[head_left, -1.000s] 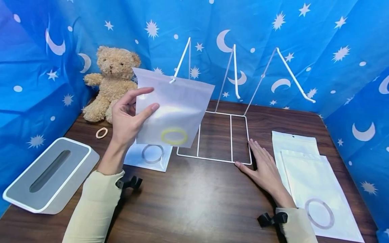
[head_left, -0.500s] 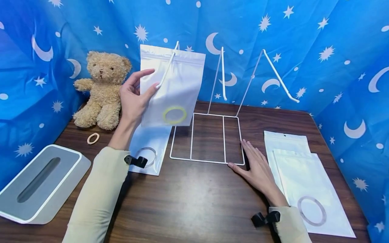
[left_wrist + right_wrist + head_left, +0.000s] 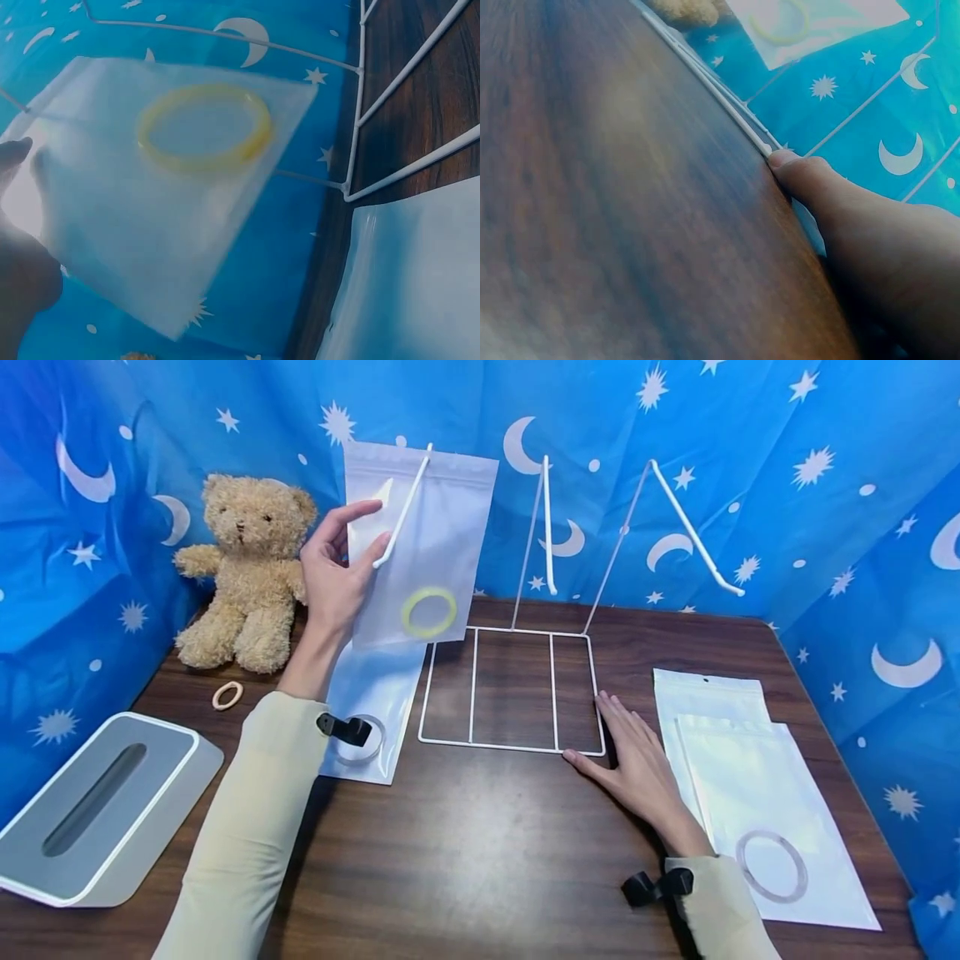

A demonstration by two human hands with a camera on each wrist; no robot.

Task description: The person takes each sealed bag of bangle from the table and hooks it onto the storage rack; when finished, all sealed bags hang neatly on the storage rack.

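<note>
My left hand [image 3: 337, 568] pinches the left edge of a white, translucent zip bag [image 3: 450, 539] between thumb and fingers. A yellow ring [image 3: 407, 612] shows through near the bag's bottom. The bag's top is at the left prong [image 3: 403, 510] of a white wire rack [image 3: 552, 693], and that prong comes out in front of it. In the left wrist view the bag [image 3: 150, 217] is tilted and the yellow ring [image 3: 259, 139] shows through it. My right hand [image 3: 637, 768] rests with straight fingers at the rack's front right corner; its thumb [image 3: 802, 169] touches the base wire.
A white zip bag [image 3: 397, 693] with a clear ring lies left of the rack. Two more white bags [image 3: 780, 793] overlap at the right. A teddy bear [image 3: 251, 568], a small wooden ring [image 3: 227, 696] and a tissue box [image 3: 112, 802] stand or lie at the left.
My left hand has raised the bag and pushed it back along the left prong, which now passes in front of more of it. The right hand has stayed at the rack's corner.
</note>
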